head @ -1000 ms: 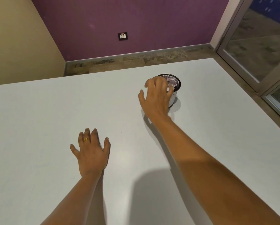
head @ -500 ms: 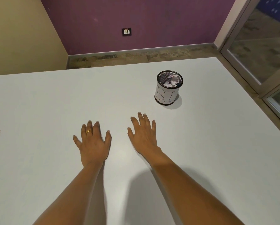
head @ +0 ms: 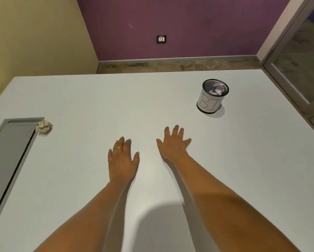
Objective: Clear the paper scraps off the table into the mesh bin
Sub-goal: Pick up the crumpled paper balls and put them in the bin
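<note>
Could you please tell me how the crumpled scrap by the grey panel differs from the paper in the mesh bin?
The crumpled scrap lies loose on the table at the left; the paper sits inside the mesh bin at the right. The scrap looks cream; the paper looks whiter. Both are crumpled.

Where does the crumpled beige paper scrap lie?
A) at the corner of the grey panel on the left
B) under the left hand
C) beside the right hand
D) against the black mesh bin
A: the crumpled beige paper scrap touches the far corner of the grey panel, well apart from the black mesh bin.
</note>
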Available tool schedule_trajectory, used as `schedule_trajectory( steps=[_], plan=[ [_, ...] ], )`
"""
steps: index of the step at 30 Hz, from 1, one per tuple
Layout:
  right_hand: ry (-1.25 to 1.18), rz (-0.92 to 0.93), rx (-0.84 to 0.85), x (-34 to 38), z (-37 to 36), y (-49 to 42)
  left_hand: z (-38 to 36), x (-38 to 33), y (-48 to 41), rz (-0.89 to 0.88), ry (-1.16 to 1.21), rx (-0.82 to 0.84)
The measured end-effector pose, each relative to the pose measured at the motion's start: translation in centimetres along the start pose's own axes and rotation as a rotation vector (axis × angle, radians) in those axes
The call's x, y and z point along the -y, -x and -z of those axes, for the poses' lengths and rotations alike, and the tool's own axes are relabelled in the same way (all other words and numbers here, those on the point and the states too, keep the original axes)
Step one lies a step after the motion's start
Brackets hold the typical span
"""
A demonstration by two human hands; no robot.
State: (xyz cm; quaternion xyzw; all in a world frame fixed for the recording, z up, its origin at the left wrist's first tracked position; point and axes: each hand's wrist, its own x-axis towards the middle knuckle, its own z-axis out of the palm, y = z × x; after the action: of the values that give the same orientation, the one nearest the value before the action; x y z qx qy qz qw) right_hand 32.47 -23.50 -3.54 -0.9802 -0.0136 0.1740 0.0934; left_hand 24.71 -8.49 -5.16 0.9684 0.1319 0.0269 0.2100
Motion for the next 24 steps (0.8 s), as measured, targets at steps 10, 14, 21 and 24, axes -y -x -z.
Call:
schedule_trajectory(
  steps=[10, 14, 21, 24],
  plan=[
    [-0.005, 0.256, 0.035, 11.7, -2.6, 3.1, 6.7, 13.6, 0.7, 0.275, -0.095, -0.077],
    [-0.008, 0.367, 0.05, 16.8, -3.6, 3.0, 8.6, 18.6, -1.0, 0.36, -0.108, -0.095],
    [-0.112, 0.487, 0.034, 25.1, -3.6, 1.1, 9.2, 22.7, -2.2, 0.382, -0.12, -0.134],
    [-0.112, 0.528, 0.028, 28.1, -3.2, -0.3, 8.9, 22.7, -2.3, 0.38, -0.155, -0.138]
  ],
)
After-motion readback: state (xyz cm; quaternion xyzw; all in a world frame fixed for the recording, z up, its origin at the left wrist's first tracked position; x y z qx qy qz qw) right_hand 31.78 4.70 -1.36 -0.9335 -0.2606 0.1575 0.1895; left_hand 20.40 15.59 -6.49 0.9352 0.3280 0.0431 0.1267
